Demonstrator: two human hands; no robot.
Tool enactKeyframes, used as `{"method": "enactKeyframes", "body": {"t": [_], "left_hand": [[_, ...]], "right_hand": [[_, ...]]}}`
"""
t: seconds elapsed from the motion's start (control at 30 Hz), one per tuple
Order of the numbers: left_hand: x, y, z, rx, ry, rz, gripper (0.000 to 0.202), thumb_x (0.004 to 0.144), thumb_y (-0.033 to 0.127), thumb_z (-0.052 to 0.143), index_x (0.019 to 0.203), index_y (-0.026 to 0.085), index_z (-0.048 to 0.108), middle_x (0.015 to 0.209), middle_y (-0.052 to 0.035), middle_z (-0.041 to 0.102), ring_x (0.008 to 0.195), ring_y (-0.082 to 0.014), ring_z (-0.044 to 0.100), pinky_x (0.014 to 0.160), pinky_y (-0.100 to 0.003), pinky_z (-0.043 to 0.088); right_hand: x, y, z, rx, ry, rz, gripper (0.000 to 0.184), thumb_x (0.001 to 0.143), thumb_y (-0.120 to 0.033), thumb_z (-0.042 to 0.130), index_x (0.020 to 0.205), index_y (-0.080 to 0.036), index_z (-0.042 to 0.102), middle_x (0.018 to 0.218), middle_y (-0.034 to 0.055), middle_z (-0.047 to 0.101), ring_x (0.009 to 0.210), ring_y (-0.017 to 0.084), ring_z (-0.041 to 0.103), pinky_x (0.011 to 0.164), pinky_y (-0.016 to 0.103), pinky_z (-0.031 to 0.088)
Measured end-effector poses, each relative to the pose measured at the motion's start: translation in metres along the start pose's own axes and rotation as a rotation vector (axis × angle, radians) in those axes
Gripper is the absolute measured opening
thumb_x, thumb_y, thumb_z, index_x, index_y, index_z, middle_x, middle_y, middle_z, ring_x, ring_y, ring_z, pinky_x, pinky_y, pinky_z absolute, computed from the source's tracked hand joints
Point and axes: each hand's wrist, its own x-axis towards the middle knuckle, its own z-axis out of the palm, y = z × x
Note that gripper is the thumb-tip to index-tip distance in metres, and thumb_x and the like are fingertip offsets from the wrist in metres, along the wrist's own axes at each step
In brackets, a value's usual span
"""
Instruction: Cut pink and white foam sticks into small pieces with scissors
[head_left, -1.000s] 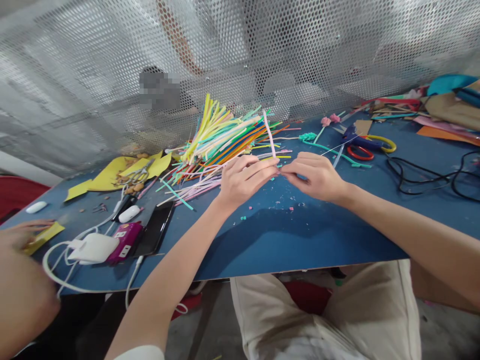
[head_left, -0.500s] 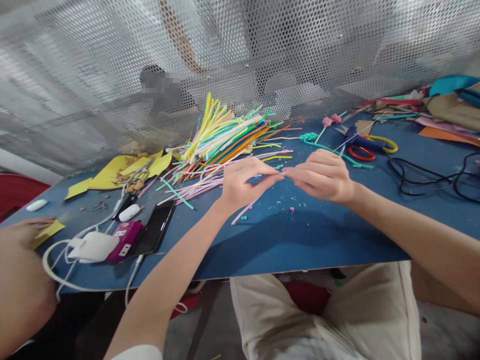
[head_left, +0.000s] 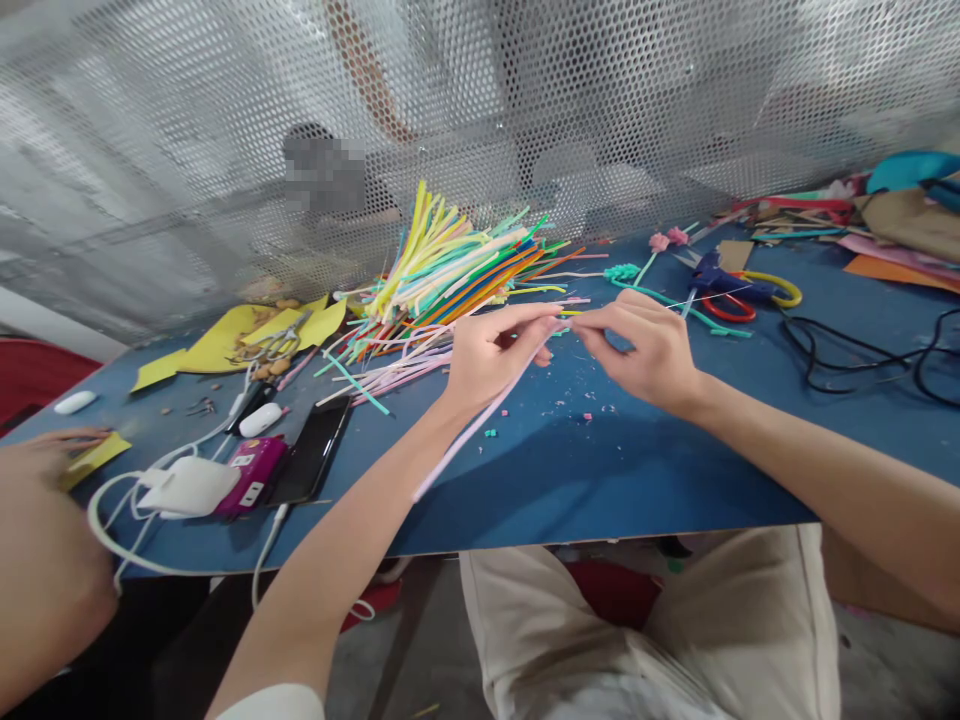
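My left hand (head_left: 486,362) is closed in a pinch on a pale lilac pipe cleaner (head_left: 471,430), whose long end slants down to the left past the wrist. Just to its right, my right hand (head_left: 643,345) pinches at the same spot, fingertips almost touching the left ones. A thin bare wire (head_left: 711,297) sticks out to the right from behind the right hand; its other end is hidden by the fingers. Small pink and green fluff bits (head_left: 491,433) lie on the blue table (head_left: 570,490) below.
Behind my hands lies a big pile of coloured pipe cleaners (head_left: 457,270). Blue-bodied glue gun (head_left: 712,275), scissors (head_left: 784,288) and black cable (head_left: 817,350) are at right. A phone (head_left: 319,450), purple adapter (head_left: 251,475) and another person's hand (head_left: 52,450) are at left.
The lilac pipe cleaner's free end has swung toward me and left, now crossing in front of my left wrist. The wire by my right hand has tipped lower.
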Motion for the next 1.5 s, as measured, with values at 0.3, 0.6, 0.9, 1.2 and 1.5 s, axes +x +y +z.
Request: {"method": "enactKeyframes", "body": {"t": [0.3,0.6,0.9,1.2,1.5], "left_hand": [[0.003,-0.015,-0.006,0.018,-0.191,0.022,0.024,0.095,0.035,0.065,0.113,0.023,0.075,0.099,-0.0046,0.078,0.056,-0.009,0.069,0.055,-0.021,0.057],[0.005,-0.029,-0.013,0.474,-0.168,0.374,0.016,0.096,0.033,0.064,0.105,0.03,0.077,0.097,0.0006,0.08,0.089,-0.0137,0.075,0.08,-0.027,0.055],[0.002,-0.026,-0.008,0.376,-0.104,0.227,0.02,0.091,0.044,0.069,0.096,0.027,0.079,0.088,-0.0003,0.079,0.07,-0.0116,0.069,0.068,-0.026,0.051],[0.005,-0.028,0.003,-0.182,-0.237,-0.359,0.037,0.09,0.051,0.066,0.078,0.016,0.072,0.066,-0.0026,0.072,0.052,-0.0084,0.056,0.051,-0.021,0.044],[-0.001,-0.024,0.001,0.314,0.129,0.218,0.023,0.095,0.039,0.062,0.088,0.019,0.07,0.081,-0.0022,0.074,0.065,-0.0109,0.061,0.064,-0.027,0.048]], "right_hand": [[0.001,0.012,-0.003,0.079,-0.103,0.05,0.014,0.094,-0.022,0.059,0.091,-0.022,0.072,0.077,0.002,0.071,0.068,0.017,0.058,0.068,0.034,0.049],[-0.002,0.013,0.002,0.079,-0.177,0.056,0.014,0.094,-0.024,0.059,0.088,-0.021,0.071,0.072,0.0021,0.069,0.068,0.016,0.059,0.068,0.032,0.049],[-0.002,0.011,0.003,0.069,-0.186,0.007,0.014,0.093,-0.02,0.058,0.087,-0.021,0.071,0.074,0.0018,0.07,0.068,0.016,0.058,0.069,0.032,0.049],[-0.006,0.015,0.006,-0.015,-0.204,-0.193,0.017,0.093,-0.014,0.056,0.092,-0.022,0.071,0.076,0.0003,0.073,0.066,0.015,0.057,0.069,0.032,0.047],[-0.002,0.016,0.002,0.054,-0.1,-0.091,0.013,0.089,-0.014,0.06,0.089,-0.022,0.07,0.072,0.0002,0.07,0.062,0.016,0.052,0.065,0.033,0.047]]}}
